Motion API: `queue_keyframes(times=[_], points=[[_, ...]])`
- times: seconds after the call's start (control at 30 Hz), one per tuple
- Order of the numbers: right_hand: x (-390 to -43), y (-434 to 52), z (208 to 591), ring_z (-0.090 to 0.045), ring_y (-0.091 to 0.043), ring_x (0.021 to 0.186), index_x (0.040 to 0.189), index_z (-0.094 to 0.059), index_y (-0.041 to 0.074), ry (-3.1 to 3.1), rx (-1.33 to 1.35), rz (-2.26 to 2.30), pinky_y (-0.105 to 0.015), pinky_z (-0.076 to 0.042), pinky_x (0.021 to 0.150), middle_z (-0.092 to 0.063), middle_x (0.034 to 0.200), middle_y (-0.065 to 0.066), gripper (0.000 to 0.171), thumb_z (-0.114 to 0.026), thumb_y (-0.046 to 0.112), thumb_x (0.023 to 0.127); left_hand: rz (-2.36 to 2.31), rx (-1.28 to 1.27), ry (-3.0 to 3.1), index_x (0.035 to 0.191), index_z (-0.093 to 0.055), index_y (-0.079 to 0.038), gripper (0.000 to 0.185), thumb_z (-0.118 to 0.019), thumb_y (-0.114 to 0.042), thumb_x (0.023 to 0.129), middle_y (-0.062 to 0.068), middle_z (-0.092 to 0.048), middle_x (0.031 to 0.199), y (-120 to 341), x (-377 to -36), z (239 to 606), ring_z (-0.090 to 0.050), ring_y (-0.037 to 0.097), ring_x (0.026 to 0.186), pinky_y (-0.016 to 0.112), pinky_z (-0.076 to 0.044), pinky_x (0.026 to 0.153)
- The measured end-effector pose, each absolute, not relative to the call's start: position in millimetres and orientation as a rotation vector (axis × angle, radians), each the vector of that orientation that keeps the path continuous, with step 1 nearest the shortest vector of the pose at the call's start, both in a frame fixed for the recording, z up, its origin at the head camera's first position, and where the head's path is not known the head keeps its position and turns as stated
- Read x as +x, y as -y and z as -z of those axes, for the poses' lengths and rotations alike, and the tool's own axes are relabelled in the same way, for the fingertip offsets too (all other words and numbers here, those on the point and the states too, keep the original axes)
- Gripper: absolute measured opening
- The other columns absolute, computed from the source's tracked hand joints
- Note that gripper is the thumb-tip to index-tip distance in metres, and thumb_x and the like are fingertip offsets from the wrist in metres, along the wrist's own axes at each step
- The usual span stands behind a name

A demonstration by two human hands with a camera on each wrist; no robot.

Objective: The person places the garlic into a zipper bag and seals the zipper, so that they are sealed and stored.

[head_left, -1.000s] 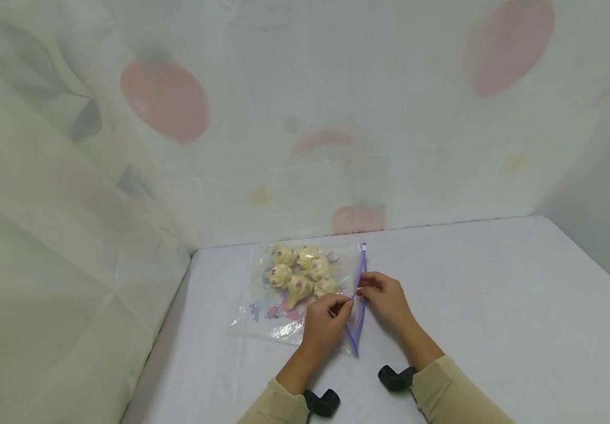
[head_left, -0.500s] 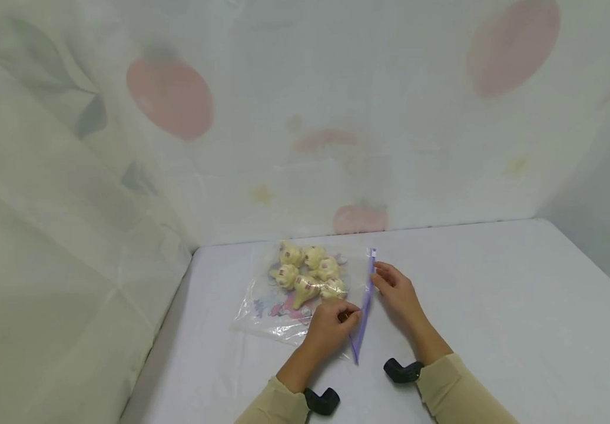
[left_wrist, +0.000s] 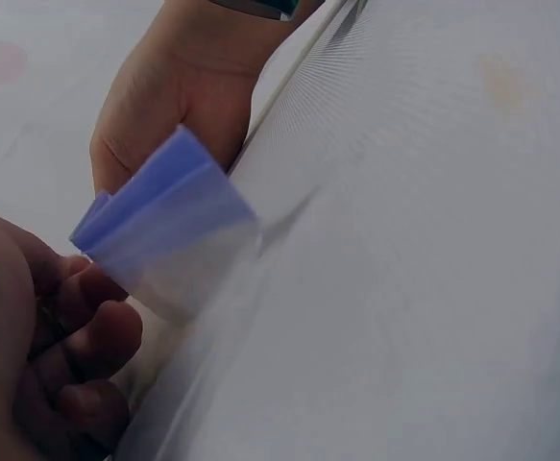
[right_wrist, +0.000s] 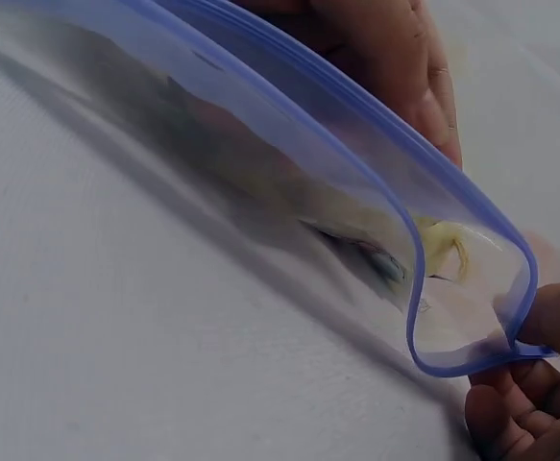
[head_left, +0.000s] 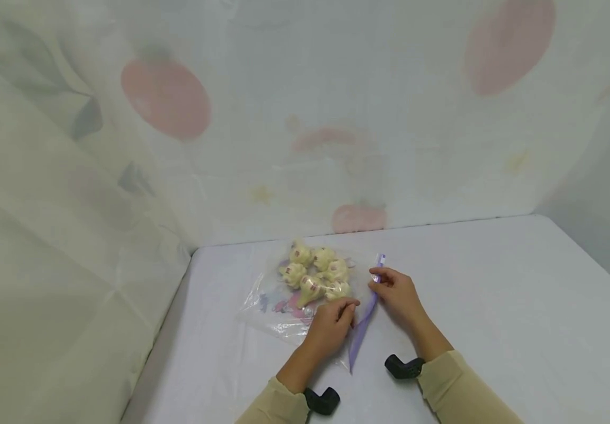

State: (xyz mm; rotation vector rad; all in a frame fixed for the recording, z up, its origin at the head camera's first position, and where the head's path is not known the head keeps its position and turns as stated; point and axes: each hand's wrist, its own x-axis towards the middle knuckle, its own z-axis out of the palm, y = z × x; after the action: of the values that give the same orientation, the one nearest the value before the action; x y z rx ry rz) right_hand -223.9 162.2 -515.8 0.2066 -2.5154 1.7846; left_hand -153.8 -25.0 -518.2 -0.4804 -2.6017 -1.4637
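A clear plastic zip bag (head_left: pixel 275 325) with a purple zip strip (head_left: pixel 358 338) lies flat on the table, holding several pale garlic bulbs (head_left: pixel 311 288). My right hand (head_left: pixel 397 296) pinches the strip near its far end, thumb and finger on either side in the right wrist view. There the purple mouth (right_wrist: pixel 443 370) gapes, and one bulb (right_wrist: pixel 441 248) shows through the film. My left hand (head_left: pixel 330 323) holds the bag beside the strip's middle, fingers curled. In the left wrist view, the strip's near corner (left_wrist: pixel 179 187) stands up past those fingers.
White cloth covers the table (head_left: pixel 496 306). Behind it hangs a pale curtain (head_left: pixel 421 153) printed with fruit, and another drape (head_left: pixel 72 265) runs down the left. Black wrist devices (head_left: pixel 323 401) sit at both cuffs.
The bag and its bulbs have slid slightly right. My right hand has shifted right, from near the left hand toward the strip's far end. The strip now slants more, its near end lower.
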Motion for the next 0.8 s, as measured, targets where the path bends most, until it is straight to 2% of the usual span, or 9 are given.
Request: queue_keyframes(times=[0.17, 0.33, 0.57, 0.8], points=[[-230.6, -165.5, 515.5, -0.052, -0.014, 0.071, 0.118, -0.069, 0.004, 2.507, 0.200, -1.826, -0.021, -0.045, 0.060, -0.061, 0.083, -0.007, 0.032, -0.073, 0.011, 0.086, 1.377, -0.324, 2.622, 0.126, -0.062, -0.006, 0.031, -0.057, -0.015, 0.096, -0.009, -0.063, 0.062, 16.6, -151.8, 517.1, -0.048, -0.001, 0.051, 0.020, -0.042, 0.053], [-235.5, -166.8, 515.2, -0.052, -0.015, 0.071, 0.124, -0.067, 0.005, 2.485, 0.213, -1.831, -0.020, -0.045, 0.059, -0.061, 0.085, -0.009, 0.037, -0.073, 0.011, 0.087, 1.170, -0.207, 2.674, 0.129, -0.060, -0.010, 0.044, -0.067, -0.013, 0.085, -0.012, -0.054, 0.059, 7.6, -150.7, 515.3, -0.043, -0.002, 0.051, 0.019, -0.039, 0.051], [-236.7, -165.3, 516.3, -0.053, -0.008, 0.070, 0.130, -0.063, 0.004, 2.416, 0.191, -1.833, -0.017, -0.045, 0.059, -0.064, 0.089, -0.013, 0.043, -0.072, 0.008, 0.088, 1.104, -0.100, 2.805, 0.142, -0.049, -0.014, 0.069, -0.076, -0.022, 0.079, -0.010, -0.051, 0.058, 2.6, -146.2, 509.9, -0.044, 0.002, 0.048, 0.022, -0.037, 0.046], [-236.4, -165.0, 513.3, -0.052, -0.012, 0.074, 0.133, -0.061, 0.006, 2.398, 0.189, -1.848, -0.017, -0.045, 0.060, -0.060, 0.096, -0.011, 0.045, -0.070, 0.008, 0.089, 1.084, -0.030, 2.829, 0.148, -0.038, -0.011, 0.088, -0.083, -0.026, 0.074, -0.009, -0.051, 0.059, 2.2, -144.1, 509.6, -0.045, 0.005, 0.049, 0.024, -0.037, 0.046]])
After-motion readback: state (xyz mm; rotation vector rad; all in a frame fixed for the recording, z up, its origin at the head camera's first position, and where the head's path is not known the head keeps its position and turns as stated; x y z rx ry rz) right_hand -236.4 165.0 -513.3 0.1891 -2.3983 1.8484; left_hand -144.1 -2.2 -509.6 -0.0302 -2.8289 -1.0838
